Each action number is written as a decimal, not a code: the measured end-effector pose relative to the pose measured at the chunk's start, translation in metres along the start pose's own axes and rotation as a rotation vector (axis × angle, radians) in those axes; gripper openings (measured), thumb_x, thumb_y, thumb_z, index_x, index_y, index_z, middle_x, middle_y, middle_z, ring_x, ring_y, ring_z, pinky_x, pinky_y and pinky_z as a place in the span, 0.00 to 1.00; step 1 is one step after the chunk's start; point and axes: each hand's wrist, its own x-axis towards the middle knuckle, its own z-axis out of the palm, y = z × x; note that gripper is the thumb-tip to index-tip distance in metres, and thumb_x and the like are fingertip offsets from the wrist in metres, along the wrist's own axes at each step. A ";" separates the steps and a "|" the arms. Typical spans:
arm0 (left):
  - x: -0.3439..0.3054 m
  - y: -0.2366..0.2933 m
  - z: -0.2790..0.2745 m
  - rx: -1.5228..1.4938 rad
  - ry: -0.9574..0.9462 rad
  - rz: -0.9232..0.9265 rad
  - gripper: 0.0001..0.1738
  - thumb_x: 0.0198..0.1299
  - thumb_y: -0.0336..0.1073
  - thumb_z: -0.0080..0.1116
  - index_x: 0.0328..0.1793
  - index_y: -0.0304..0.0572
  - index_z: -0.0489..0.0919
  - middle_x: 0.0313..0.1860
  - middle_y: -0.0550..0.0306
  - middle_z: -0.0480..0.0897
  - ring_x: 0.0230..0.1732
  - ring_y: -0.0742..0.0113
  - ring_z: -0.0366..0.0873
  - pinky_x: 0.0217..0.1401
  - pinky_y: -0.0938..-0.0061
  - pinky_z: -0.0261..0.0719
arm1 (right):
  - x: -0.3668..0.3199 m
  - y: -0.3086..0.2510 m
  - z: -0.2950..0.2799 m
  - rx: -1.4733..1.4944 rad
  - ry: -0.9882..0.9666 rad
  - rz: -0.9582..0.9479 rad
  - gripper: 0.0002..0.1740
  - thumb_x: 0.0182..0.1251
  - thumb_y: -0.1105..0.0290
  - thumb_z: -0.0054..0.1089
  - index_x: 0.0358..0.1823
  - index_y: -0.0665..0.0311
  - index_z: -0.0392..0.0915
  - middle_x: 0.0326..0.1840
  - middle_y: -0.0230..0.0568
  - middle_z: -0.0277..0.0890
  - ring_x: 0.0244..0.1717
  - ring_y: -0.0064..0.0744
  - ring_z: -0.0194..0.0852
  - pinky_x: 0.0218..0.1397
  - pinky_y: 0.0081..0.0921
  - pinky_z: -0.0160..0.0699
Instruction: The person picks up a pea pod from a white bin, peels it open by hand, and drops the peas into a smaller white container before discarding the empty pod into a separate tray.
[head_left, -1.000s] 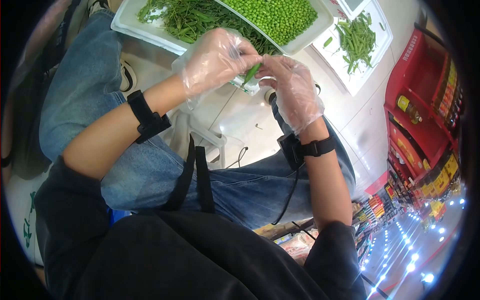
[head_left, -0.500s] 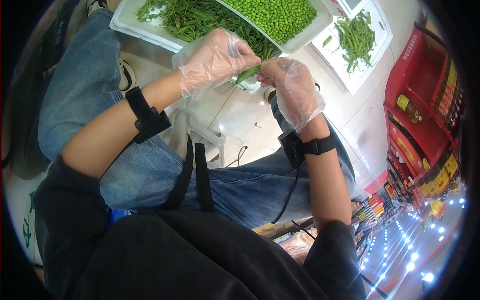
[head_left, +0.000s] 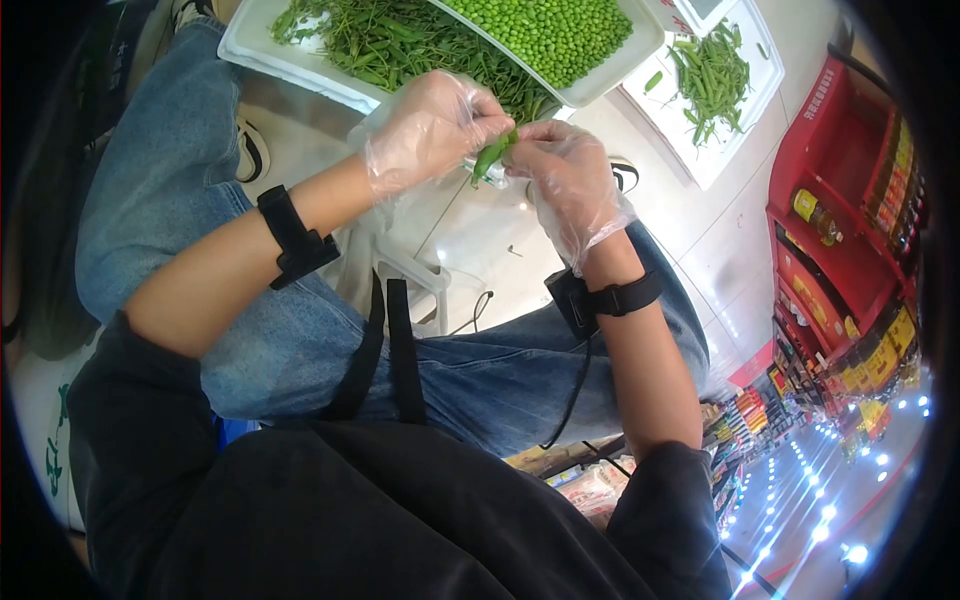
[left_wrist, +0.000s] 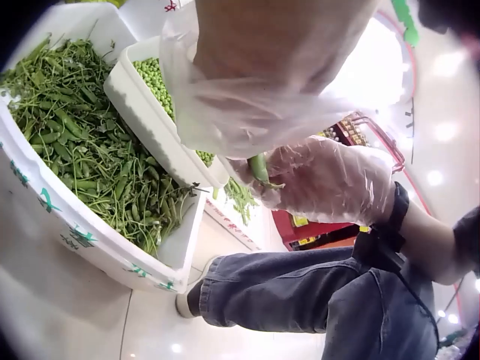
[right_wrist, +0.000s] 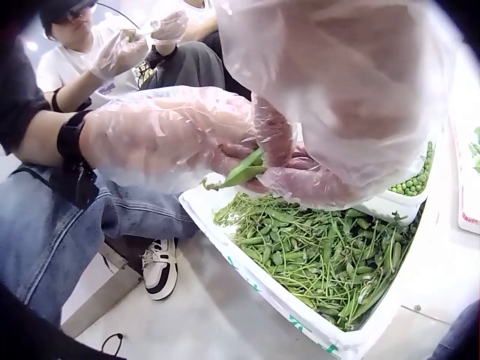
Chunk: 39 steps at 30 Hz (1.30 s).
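Note:
Both hands wear thin clear plastic gloves and meet over one green pea pod (head_left: 490, 156). My left hand (head_left: 432, 122) pinches the pod from the left, and my right hand (head_left: 560, 170) pinches its other end. The pod (right_wrist: 241, 174) shows between the fingertips in the right wrist view, and the same pod (left_wrist: 259, 168) in the left wrist view. Just beyond the hands stands a white tray of shelled peas (head_left: 640, 50), resting on a larger white bin of pea pods and stems (head_left: 300, 70).
A second white tray with loose pods (head_left: 745, 140) lies on the floor to the right. Red shelves with bottles (head_left: 850, 200) stand further right. Another seated person in gloves (right_wrist: 97, 60) works opposite. My knees in jeans (head_left: 160, 170) frame the floor below.
Both hands have drifted slightly up and left toward the bin, still holding the pod. The pod has turned more upright between the fingertips.

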 end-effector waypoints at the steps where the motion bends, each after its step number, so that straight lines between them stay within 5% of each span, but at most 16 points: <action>1: 0.001 -0.001 0.000 -0.012 0.000 -0.050 0.11 0.68 0.35 0.67 0.43 0.32 0.88 0.32 0.56 0.88 0.30 0.76 0.82 0.34 0.77 0.82 | -0.001 -0.002 0.000 -0.054 0.032 -0.024 0.11 0.55 0.72 0.70 0.37 0.74 0.84 0.27 0.40 0.84 0.28 0.24 0.80 0.33 0.22 0.78; 7: -0.001 -0.001 -0.001 -0.248 -0.079 -0.110 0.15 0.71 0.37 0.64 0.48 0.26 0.86 0.36 0.52 0.88 0.38 0.68 0.89 0.45 0.72 0.92 | -0.006 -0.007 0.002 -0.190 0.101 -0.101 0.13 0.57 0.69 0.70 0.38 0.73 0.85 0.29 0.41 0.84 0.30 0.25 0.80 0.36 0.25 0.80; 13: 0.002 -0.004 0.000 -0.257 -0.038 -0.135 0.15 0.72 0.36 0.64 0.47 0.25 0.85 0.37 0.52 0.89 0.37 0.68 0.89 0.45 0.73 0.92 | -0.003 -0.001 0.010 -0.215 0.125 -0.260 0.16 0.55 0.69 0.73 0.42 0.72 0.84 0.34 0.41 0.85 0.33 0.28 0.82 0.40 0.26 0.82; 26: -0.001 -0.006 0.004 -0.438 0.048 -0.234 0.18 0.72 0.40 0.65 0.52 0.25 0.84 0.41 0.52 0.88 0.39 0.70 0.88 0.45 0.76 0.89 | -0.008 -0.005 0.013 -0.276 0.071 -0.195 0.20 0.50 0.69 0.74 0.44 0.70 0.80 0.35 0.41 0.82 0.37 0.32 0.83 0.43 0.28 0.82; 31: -0.004 0.003 0.007 -0.004 0.058 -0.103 0.22 0.65 0.40 0.73 0.54 0.24 0.83 0.38 0.49 0.89 0.38 0.68 0.88 0.43 0.75 0.88 | -0.013 -0.012 0.017 -0.458 0.186 -0.303 0.16 0.53 0.72 0.71 0.43 0.70 0.79 0.35 0.45 0.83 0.36 0.40 0.84 0.43 0.32 0.83; 39: 0.001 -0.012 0.009 -0.160 0.023 -0.155 0.24 0.63 0.35 0.74 0.56 0.21 0.81 0.41 0.46 0.88 0.41 0.66 0.89 0.45 0.74 0.89 | -0.013 -0.020 0.014 -0.638 0.251 -0.639 0.20 0.49 0.81 0.65 0.47 0.69 0.78 0.38 0.49 0.80 0.41 0.48 0.83 0.47 0.40 0.82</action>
